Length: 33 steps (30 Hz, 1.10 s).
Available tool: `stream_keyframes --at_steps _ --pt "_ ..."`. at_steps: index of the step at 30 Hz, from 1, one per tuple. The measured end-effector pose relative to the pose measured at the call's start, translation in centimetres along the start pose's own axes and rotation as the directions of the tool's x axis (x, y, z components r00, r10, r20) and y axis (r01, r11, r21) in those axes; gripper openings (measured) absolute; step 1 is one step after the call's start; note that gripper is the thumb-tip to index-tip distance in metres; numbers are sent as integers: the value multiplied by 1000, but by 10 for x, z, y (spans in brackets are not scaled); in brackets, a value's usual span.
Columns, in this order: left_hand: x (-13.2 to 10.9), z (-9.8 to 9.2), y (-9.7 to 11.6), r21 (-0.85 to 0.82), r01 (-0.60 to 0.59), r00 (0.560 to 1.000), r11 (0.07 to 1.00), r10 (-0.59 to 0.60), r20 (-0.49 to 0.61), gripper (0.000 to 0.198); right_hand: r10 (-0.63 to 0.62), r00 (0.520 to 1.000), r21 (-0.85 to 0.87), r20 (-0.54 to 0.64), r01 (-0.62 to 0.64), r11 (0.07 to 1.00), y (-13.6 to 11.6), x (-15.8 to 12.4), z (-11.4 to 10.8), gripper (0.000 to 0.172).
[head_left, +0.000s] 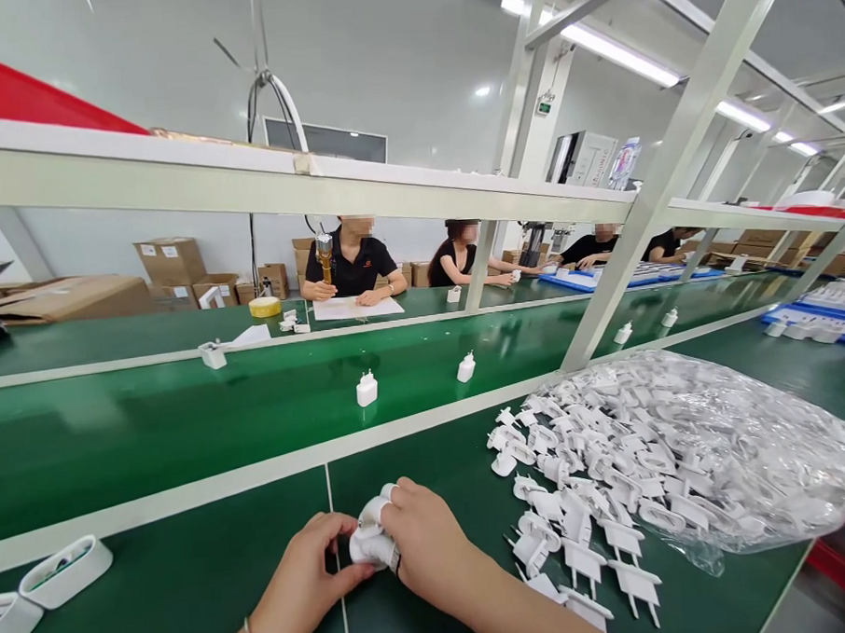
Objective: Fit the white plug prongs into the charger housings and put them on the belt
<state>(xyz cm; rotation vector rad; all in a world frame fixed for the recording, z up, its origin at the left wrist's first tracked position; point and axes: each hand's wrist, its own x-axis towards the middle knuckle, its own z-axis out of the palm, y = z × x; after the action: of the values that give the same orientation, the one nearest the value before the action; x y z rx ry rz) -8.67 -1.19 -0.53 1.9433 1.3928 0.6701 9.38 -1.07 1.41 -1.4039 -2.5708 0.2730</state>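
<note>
My left hand (304, 574) pinches a white plug charger housing (366, 545) between thumb and fingers, low in the middle of the view. Over the same housing, my right hand (429, 540) closes its fingers from the right. White covers, apparently finger cots, seem to be on some of its fingertips, so finger and housing are hard to tell apart there. To the right lies a heap of white plug covers with pins (577, 496), partly inside a clear plastic bag (743, 452). At the far left, open white charger housings (66, 570) show small parts inside.
Ahead runs a green conveyor belt (189, 429) with several white chargers (367, 389) standing on it. A slanted metal post (674, 156) rises beyond the heap, and a shelf (389, 183) crosses overhead. Several people sit opposite; one holds an electric screwdriver (326, 260).
</note>
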Motion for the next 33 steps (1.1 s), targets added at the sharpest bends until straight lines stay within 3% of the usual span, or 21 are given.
stream_keyframes --at_steps 4,7,13,16,19,21,23,26,29,33 --pt "-1 -1 0 -20 -5 1000 1000 5 5 22 -71 987 -69 144 81 994 -7 5 -23 19" --pt "-2 -2 2 -28 3 1000 1000 -3 7 21 -80 980 -100 185 100 990 -14 6 -26 20" --pt "-9 3 9 -79 -29 999 996 27 -22 21 -14 998 -244 65 29 969 -36 -3 -2 17" --pt "-7 1 7 -72 -41 999 997 43 28 25 -4 1000 -206 20 8 978 -32 -3 -10 16" --pt "12 -20 -5 32 -22 999 999 20 42 25 73 995 -126 -61 -80 989 -6 -16 -32 22" --pt "34 -46 -16 194 37 998 980 -25 -64 27 140 984 -125 -108 -153 980 22 -41 -46 22" --pt "57 -76 -29 380 159 975 911 -84 -208 31 166 984 -168 -60 -174 970 57 -76 -51 23" --pt "80 -115 -52 494 353 920 795 -201 -335 32 136 989 -208 62 -120 971 115 -119 -40 52" --pt "88 -131 -72 478 471 869 741 -296 -397 31 153 975 -187 160 -122 975 154 -127 -19 51" --pt "82 -140 -73 495 487 865 720 -317 -389 43 193 972 -173 132 -169 970 162 -109 -3 39"
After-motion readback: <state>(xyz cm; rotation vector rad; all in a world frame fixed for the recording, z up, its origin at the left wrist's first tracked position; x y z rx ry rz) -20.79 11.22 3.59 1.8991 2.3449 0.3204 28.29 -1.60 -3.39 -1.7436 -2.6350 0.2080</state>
